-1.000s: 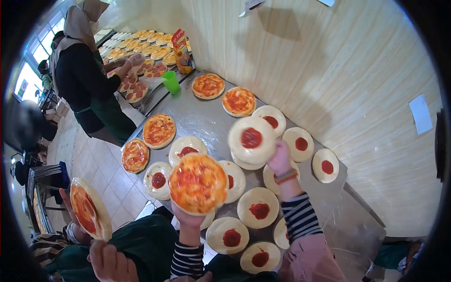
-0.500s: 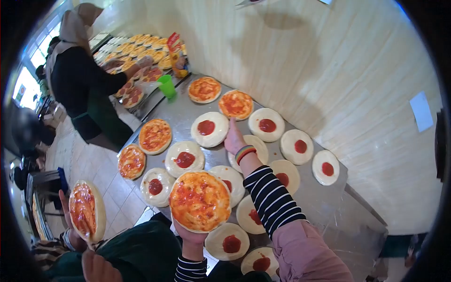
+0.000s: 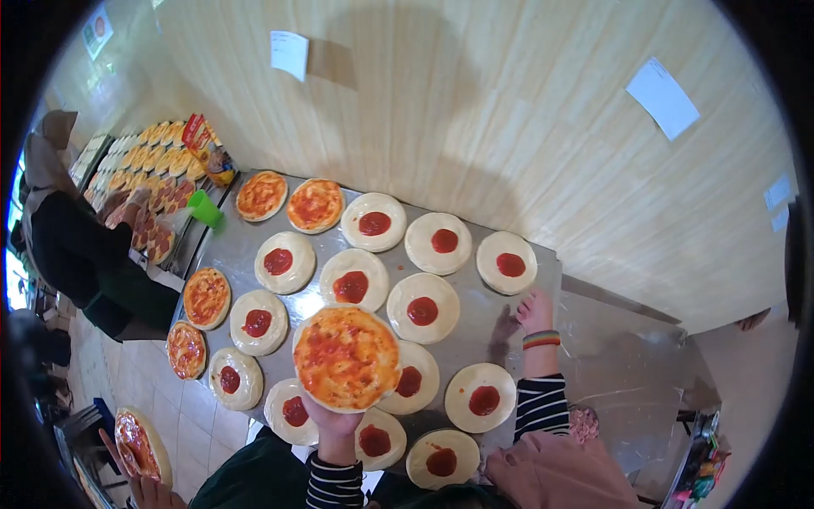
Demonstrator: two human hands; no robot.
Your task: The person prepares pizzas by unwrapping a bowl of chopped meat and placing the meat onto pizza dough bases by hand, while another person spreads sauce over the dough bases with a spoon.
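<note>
My left hand [image 3: 334,421] supports a round pizza base [image 3: 348,358] from below, its top spread with orange-red sauce; most of the fingers are hidden under it. My right hand [image 3: 534,312], with a rainbow band at the wrist, is over the right side of the metal table. Its fingers are loosely bent and a little apart, with nothing visible in them. Just beyond it lies a pale dough round [image 3: 496,276] with a blob of red sauce. Another dough round [image 3: 480,416] lies nearer to me. Several similar rounds surround the held base.
Sauce-spread bases [image 3: 315,205] lie along the table's back and left edges. A green cup [image 3: 204,209] and a red-yellow packet [image 3: 209,151] are at the back left. A co-worker [image 3: 80,246] stands at the adjoining table; another person's hand holds a sauced base [image 3: 144,445] at lower left.
My right hand has moved from the sauced base at the back to the table's right side. The view has turned right. My left hand still holds the sauced base.
</note>
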